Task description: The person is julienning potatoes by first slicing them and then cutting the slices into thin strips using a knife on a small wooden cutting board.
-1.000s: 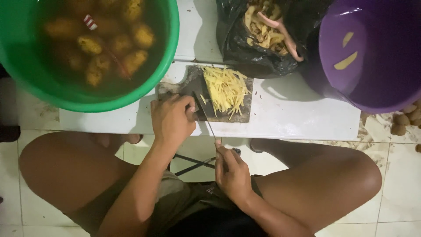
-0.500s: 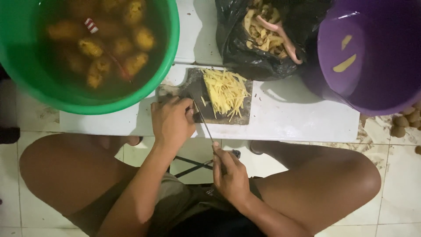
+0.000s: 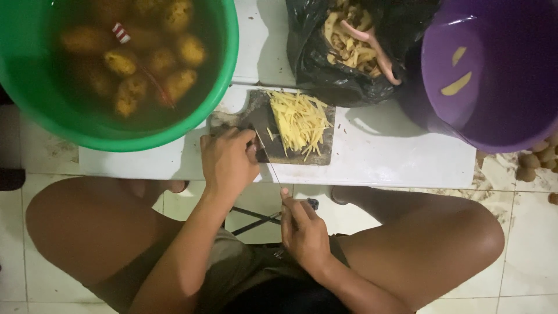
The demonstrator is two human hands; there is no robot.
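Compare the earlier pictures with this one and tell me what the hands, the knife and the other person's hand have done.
Hardly anything moved. The left hand stays pressed on the dark cutting board, the right hand keeps gripping the thin-bladed knife by its handle. The other person's hand shifted slightly inside the black plastic bag. Yellow cut strips, green basin and purple bucket are unchanged.

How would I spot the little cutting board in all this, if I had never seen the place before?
Start at the big green tub of water and look just to its right along the white table. There, in front of the black bag and right of the left hand, lies the cutting board. It is the only dark, flat slab, and it carries a heap of pale yellow strips.
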